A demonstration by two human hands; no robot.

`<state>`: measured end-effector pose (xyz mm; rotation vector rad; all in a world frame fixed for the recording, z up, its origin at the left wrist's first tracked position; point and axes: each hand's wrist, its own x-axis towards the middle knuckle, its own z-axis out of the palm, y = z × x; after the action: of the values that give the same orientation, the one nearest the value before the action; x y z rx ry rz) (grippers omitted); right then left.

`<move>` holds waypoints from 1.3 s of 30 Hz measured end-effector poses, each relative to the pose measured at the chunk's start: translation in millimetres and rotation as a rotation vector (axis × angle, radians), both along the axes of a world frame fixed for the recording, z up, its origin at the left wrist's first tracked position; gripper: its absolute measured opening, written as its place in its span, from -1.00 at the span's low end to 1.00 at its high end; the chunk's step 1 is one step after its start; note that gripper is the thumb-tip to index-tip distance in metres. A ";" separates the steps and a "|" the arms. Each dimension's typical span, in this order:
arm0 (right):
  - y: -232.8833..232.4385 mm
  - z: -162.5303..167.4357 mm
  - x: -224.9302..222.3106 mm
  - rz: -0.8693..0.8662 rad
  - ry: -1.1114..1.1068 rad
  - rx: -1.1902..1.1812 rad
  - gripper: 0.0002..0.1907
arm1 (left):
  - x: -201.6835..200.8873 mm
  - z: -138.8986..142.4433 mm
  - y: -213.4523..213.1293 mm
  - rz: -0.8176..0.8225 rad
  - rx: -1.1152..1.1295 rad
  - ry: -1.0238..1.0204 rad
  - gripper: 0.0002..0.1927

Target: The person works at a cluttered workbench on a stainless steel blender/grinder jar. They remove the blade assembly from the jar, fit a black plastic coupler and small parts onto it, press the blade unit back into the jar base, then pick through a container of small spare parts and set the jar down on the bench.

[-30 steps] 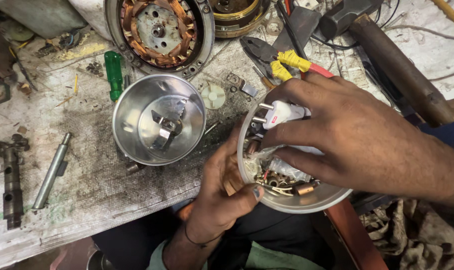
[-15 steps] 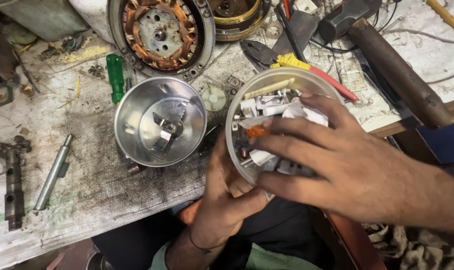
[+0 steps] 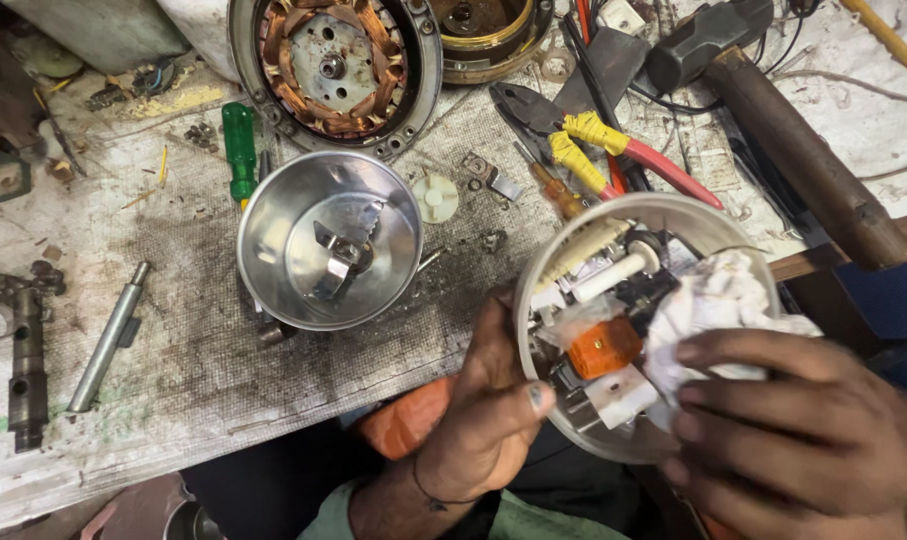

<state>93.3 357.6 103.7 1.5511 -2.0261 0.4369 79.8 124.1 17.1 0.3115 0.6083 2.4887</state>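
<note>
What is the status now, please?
Left hand grips the round housing by its rim. Right hand presses white cloth inside it. Steel jar stands apart.

Both hands bare, no gloves. Left hand (image 3: 489,420), lower centre: thin dark thread band at wrist. Right hand (image 3: 804,440), lower right: no rings or sleeve visible.

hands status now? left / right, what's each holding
Left hand: closed on the rim of the round white housing, holding it up.
Right hand: fingers curled, pressing a white cloth into the housing.
</note>
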 end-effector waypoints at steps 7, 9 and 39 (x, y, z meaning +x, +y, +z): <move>9.0 -6.8 9.8 -0.442 0.055 -0.084 -0.23 | 14.5 5.7 6.1 -0.080 0.058 -0.018 0.04; 2.2 -5.0 9.6 -0.540 -0.008 -0.018 -0.11 | 19.6 6.9 6.2 -0.106 0.041 -0.018 0.06; -16.3 5.2 2.0 -0.473 -0.103 0.367 -0.36 | 32.6 -9.7 17.8 -0.153 -0.018 0.022 0.18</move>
<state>95.3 341.2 108.9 1.1913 -2.5654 -0.0441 112.4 142.0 7.4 0.3649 0.5929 2.3349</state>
